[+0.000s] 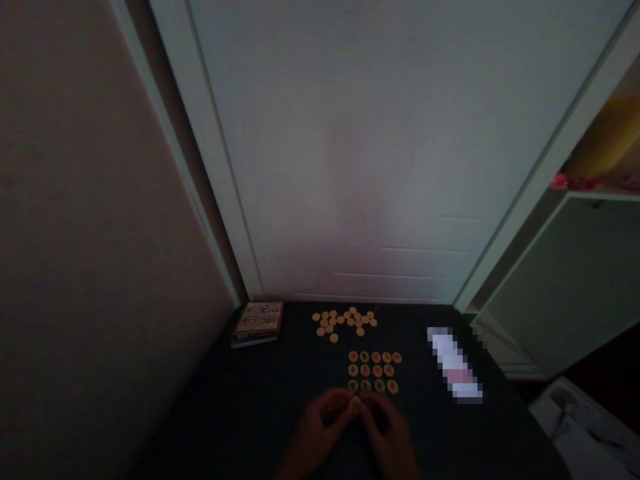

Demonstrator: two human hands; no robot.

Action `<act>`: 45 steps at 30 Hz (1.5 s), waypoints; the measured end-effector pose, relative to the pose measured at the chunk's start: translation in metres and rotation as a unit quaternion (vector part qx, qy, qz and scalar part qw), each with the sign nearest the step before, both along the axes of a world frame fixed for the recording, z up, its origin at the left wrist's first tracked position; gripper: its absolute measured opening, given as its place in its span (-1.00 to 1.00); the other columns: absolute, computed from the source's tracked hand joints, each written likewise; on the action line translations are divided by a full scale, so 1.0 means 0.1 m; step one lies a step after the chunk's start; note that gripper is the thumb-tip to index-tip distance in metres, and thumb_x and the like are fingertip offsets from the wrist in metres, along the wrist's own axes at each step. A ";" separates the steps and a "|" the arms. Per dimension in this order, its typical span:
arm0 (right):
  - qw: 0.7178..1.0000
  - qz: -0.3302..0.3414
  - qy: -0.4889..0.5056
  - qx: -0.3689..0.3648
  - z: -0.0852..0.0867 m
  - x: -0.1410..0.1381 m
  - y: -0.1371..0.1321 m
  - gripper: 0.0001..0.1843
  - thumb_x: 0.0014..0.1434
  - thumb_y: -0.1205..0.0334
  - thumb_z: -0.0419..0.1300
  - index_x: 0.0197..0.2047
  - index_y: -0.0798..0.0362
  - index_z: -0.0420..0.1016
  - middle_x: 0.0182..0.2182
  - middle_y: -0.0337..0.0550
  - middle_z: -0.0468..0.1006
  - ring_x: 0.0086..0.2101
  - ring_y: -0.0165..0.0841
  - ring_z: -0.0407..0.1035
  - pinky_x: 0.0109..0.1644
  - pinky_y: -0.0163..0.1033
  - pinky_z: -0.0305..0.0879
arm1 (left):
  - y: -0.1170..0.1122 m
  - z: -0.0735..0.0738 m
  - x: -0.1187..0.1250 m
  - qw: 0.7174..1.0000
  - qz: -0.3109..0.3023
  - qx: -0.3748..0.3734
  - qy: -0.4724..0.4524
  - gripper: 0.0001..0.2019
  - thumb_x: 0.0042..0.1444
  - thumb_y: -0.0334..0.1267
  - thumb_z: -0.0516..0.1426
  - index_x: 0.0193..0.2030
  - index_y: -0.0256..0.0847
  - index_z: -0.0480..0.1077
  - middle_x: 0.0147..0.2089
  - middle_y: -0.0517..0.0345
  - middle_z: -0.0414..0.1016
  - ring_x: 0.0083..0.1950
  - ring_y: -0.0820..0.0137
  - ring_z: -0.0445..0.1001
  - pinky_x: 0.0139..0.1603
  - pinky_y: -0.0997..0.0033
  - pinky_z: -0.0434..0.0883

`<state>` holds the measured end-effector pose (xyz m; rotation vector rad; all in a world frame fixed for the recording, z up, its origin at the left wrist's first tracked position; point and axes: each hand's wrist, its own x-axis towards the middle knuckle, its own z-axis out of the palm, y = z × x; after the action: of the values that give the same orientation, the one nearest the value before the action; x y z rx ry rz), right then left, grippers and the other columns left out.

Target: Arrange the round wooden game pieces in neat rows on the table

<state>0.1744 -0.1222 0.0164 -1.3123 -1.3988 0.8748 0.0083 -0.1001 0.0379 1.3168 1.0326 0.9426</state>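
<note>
My left hand [320, 427] and my right hand [386, 430] meet low in the head view, with their fingertips on both sides of a small round wooden disc [355, 404]. The disc seems to be pinched between them, though the dim light and my fingers hide most of it. Just ahead of my hands lie neat rows of round xiangqi pieces [375, 372], marked with red and dark characters. Farther off, a loose cluster of plain-faced wooden discs [344, 322] lies on the dark table [240, 427].
A small illustrated box [259, 320] stands near the table's far edge, left of the cluster. To the right lies a pixelated white and pink object [454, 363]. A white door [330, 147] rises behind the table, a beige wall [90, 227] stands left, and shelving [565, 267] stands right.
</note>
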 end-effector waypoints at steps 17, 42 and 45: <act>1.000 -0.002 0.008 -0.008 -0.01 0.00 0.03 -0.66 0.20 -0.09 0.24 -0.27 0.00 0.65 -0.34 -0.12 0.70 -0.30 -0.23 0.58 -0.19 -0.30 0.46 | -0.01 -0.07 0.01 0.999 0.028 0.004 0.021 -0.70 0.04 -0.02 0.32 -0.17 -0.15 0.54 -0.20 0.09 0.70 -0.15 0.24 0.65 -0.07 0.36 0.55; 0.998 -0.006 0.025 -0.052 -0.04 0.04 0.03 -0.63 0.19 -0.14 0.24 -0.28 0.01 0.62 -0.33 -0.12 0.70 -0.26 -0.21 0.57 -0.16 -0.29 0.43 | -0.04 -0.01 0.00 0.999 -0.034 0.015 0.038 -0.71 0.17 -0.07 0.26 0.00 -0.08 0.54 -0.06 0.12 0.69 -0.04 0.26 0.63 0.06 0.38 0.50; 0.998 0.005 0.018 -0.063 -0.06 0.06 0.04 -0.62 0.20 -0.14 0.22 -0.29 0.01 0.61 -0.34 -0.13 0.69 -0.26 -0.21 0.57 -0.15 -0.28 0.42 | -0.04 -0.07 -0.01 0.998 -0.037 0.022 0.053 -0.72 0.15 -0.12 0.28 0.00 -0.08 0.55 -0.11 0.14 0.70 -0.08 0.28 0.64 0.02 0.41 0.51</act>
<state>0.1801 -0.1185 0.0104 -1.3780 -1.3414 1.0016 0.0069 -0.1043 0.0311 1.4455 1.0422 0.8514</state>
